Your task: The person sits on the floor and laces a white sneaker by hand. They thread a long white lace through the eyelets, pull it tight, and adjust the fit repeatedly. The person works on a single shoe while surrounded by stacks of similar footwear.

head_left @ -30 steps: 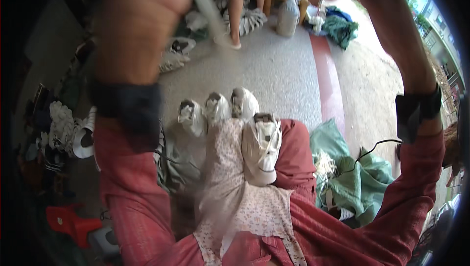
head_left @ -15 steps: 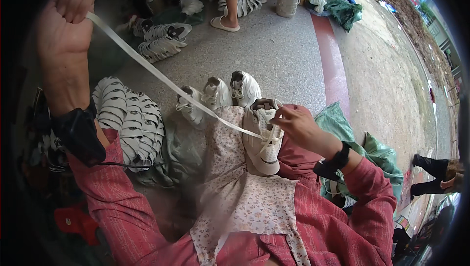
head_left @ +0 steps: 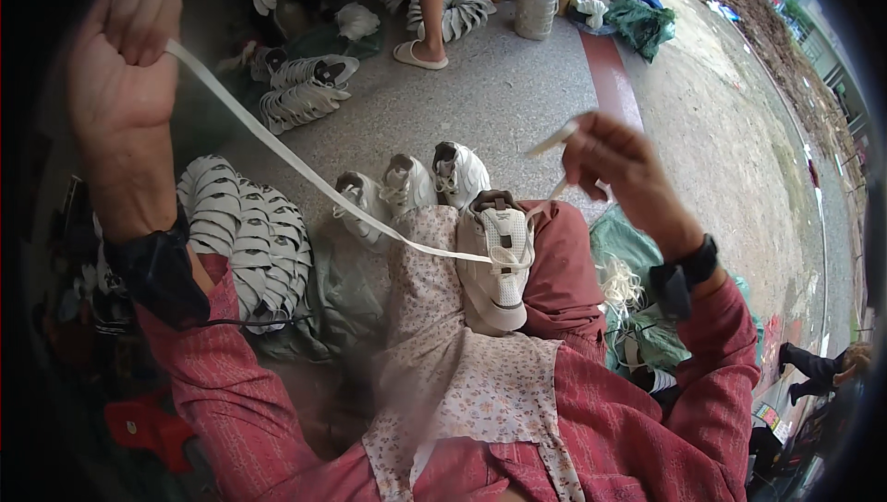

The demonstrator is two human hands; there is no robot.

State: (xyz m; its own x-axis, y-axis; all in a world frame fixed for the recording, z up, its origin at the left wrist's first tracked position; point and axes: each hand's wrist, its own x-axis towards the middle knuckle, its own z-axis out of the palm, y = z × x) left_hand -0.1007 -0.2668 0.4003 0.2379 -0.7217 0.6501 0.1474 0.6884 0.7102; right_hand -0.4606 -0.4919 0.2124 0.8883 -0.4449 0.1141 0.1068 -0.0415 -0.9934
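A white sneaker [head_left: 499, 266] rests on my lap, toe toward me, on a floral cloth [head_left: 443, 354]. A long white shoelace [head_left: 277, 153] runs from its eyelets up and left to my left hand [head_left: 120, 59], raised high and closed in a fist on the lace. My right hand [head_left: 614, 165] is lifted to the right of the shoe, pinching the lace's other end between its fingertips. Both wrists wear black bands.
Three more white sneakers [head_left: 407, 188] stand on the concrete beyond my knee. Stacks of white soles [head_left: 245, 243] lie at left and further back [head_left: 300, 96]. Green bags [head_left: 637, 299] sit at right. Another person's leg in a sandal [head_left: 425, 31] stands ahead, near a plastic jug [head_left: 536, 3].
My right hand has risen from the shoe's eyelets up and to the right, drawing a lace end out. The left hand stays raised, holding the lace taut.
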